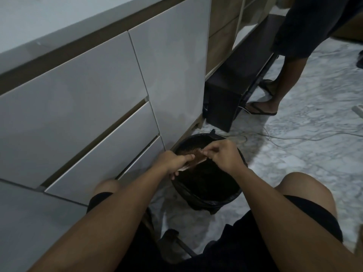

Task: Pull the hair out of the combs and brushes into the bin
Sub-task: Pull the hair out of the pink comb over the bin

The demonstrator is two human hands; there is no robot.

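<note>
A brown wooden brush [193,160] with pale bristles is held over a round black bin [206,201] lined with a dark bag, which stands on the floor between my knees and the cabinet. My left hand [172,160] grips the brush by its handle end. My right hand [222,154] is above the bristles with thumb and fingers pinched together at them; any hair between the fingertips is too fine to make out. The inside of the bin is dark and its contents do not show.
White drawer fronts [94,122] rise close on the left. A dark box [224,103] sits on the marble floor beyond the bin, with thin cables [284,138] trailing to the right. Another person's legs in sandals [275,91] stand at the back right.
</note>
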